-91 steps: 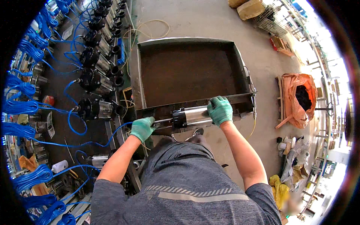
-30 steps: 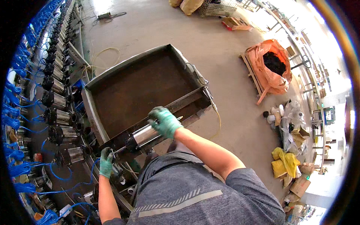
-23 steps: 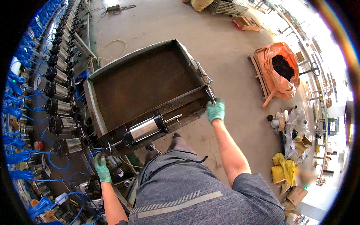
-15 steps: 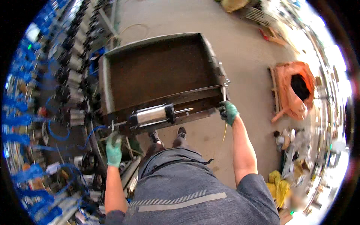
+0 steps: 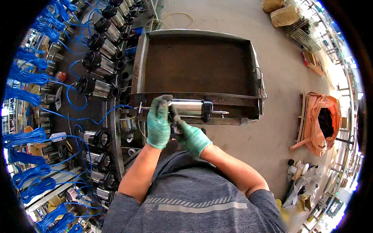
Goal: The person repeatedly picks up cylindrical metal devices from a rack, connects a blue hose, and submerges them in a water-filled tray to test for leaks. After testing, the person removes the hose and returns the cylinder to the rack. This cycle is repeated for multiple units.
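A shiny steel motor unit (image 5: 188,107) with black end caps lies across the near side of a metal tank (image 5: 202,33). A thin shaft (image 5: 220,112) sticks out from its right end. My left hand (image 5: 158,126), in a green glove with dark fingertips, is wrapped round the unit's left end and hides most of that cap. My right hand (image 5: 192,138), gloved the same, is closed at a dark part just below that end; its fingertips are partly hidden. A metal rod with a crosspiece (image 5: 140,108) shows left of my left hand, close to a blue cable (image 5: 103,121).
Similar steel units (image 5: 101,64) with black caps stand in rows on the left, beside coiled blue cables (image 5: 29,136). On the right, an orange sack (image 5: 316,136) with black contents rests by a wooden pallet. Wire baskets (image 5: 305,33) lie at the far right.
My hands, spread apart near the tank's two sides before, have come together at the unit's left end. The view has shifted, and the tank appears farther right and level.
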`<action>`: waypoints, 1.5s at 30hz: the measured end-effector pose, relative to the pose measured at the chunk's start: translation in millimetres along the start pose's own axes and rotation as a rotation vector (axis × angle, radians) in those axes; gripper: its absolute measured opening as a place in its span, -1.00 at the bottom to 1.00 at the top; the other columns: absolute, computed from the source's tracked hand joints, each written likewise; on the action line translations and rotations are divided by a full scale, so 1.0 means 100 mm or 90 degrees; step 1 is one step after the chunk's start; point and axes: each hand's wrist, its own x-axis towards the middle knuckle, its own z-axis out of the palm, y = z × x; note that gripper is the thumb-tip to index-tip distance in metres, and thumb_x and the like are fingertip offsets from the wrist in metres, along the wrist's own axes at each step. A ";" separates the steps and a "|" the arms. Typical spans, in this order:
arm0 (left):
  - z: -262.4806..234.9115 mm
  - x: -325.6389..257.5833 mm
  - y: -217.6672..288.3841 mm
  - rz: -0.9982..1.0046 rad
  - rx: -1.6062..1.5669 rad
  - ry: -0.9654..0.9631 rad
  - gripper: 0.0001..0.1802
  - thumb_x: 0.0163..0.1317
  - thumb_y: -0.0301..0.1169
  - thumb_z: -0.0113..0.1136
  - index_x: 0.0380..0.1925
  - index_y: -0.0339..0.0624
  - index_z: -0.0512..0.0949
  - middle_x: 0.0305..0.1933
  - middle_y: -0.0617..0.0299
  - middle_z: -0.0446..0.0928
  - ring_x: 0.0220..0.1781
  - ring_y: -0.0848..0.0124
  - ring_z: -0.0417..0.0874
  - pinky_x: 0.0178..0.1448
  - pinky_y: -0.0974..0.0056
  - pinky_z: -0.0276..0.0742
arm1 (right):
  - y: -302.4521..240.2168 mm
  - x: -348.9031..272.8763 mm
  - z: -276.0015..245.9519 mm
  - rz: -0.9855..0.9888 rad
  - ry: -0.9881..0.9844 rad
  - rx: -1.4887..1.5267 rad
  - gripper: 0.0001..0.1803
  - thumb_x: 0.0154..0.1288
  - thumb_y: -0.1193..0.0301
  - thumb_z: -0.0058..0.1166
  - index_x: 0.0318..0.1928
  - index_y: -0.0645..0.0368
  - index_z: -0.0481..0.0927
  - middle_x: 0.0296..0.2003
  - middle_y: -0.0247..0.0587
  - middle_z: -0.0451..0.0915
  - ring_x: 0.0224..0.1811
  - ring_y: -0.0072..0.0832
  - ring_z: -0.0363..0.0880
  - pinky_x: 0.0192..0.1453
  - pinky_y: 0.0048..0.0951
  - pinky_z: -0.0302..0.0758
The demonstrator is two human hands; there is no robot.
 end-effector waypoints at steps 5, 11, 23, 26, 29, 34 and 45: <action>-1.04 0.22 -0.18 -0.156 -0.195 0.216 -0.78 0.52 -0.18 0.11 -0.17 -0.08 0.57 -0.59 0.36 0.39 -0.68 0.53 0.30 -0.62 0.36 0.22 | -0.09 0.09 -0.36 -0.046 -0.023 -0.235 -0.50 0.24 0.39 0.25 0.21 0.14 0.56 -0.01 0.07 0.64 0.05 0.04 0.63 0.14 -0.06 0.58; -2.08 0.50 -0.44 -0.343 -0.043 0.373 -0.67 0.51 -0.05 0.18 -0.37 0.02 0.55 -0.55 0.33 0.54 -0.71 0.55 0.34 -0.68 0.40 0.12 | 0.27 0.47 -0.85 -0.074 0.235 -0.350 -0.79 0.27 0.41 0.25 -0.09 0.14 0.67 -0.20 0.03 0.69 -0.14 0.05 0.66 0.07 -0.09 0.60; -2.28 0.89 -0.62 -0.477 -0.001 0.227 -0.71 0.45 -0.05 0.27 -0.31 0.03 0.55 -0.54 0.26 0.55 -0.72 0.51 0.32 -0.68 0.37 0.13 | 0.59 0.70 -0.76 0.152 0.233 -0.200 -0.84 0.35 0.44 0.16 -0.13 0.22 0.69 -0.28 0.06 0.71 -0.27 -0.06 0.72 -0.12 -0.26 0.63; -2.31 0.90 -0.66 -0.502 -0.005 0.195 -0.68 0.44 -0.01 0.29 -0.33 0.05 0.54 -0.52 0.31 0.54 -0.69 0.52 0.33 -0.65 0.40 0.12 | 0.60 0.72 -0.76 0.144 0.230 -0.205 -0.84 0.35 0.44 0.16 -0.13 0.21 0.70 -0.29 0.05 0.71 -0.27 -0.07 0.73 -0.12 -0.26 0.63; -2.31 0.92 -0.65 -0.524 -0.001 0.177 -0.69 0.44 -0.01 0.28 -0.35 0.08 0.54 -0.52 0.35 0.54 -0.68 0.54 0.35 -0.65 0.42 0.11 | 0.57 0.74 -0.76 0.143 0.226 -0.195 -0.84 0.35 0.44 0.16 -0.13 0.21 0.70 -0.29 0.05 0.71 -0.28 -0.08 0.73 -0.14 -0.26 0.63; -2.26 0.96 -0.62 -0.533 0.031 0.171 -0.72 0.48 -0.07 0.24 -0.31 0.04 0.53 -0.57 0.33 0.51 -0.71 0.53 0.34 -0.69 0.37 0.17 | 0.62 0.73 -0.76 0.153 0.222 -0.217 -0.84 0.34 0.45 0.15 -0.14 0.21 0.70 -0.28 0.06 0.70 -0.30 -0.07 0.72 -0.16 -0.25 0.63; -2.24 0.99 -0.63 -0.540 0.049 0.128 -0.77 0.54 -0.12 0.14 -0.21 0.03 0.48 -0.66 0.43 0.30 -0.71 0.55 0.26 -0.67 0.37 0.09 | 0.62 0.74 -0.73 0.100 0.251 -0.247 -0.78 0.30 0.47 0.12 -0.08 0.21 0.70 -0.25 0.09 0.71 -0.25 0.00 0.73 -0.12 -0.21 0.64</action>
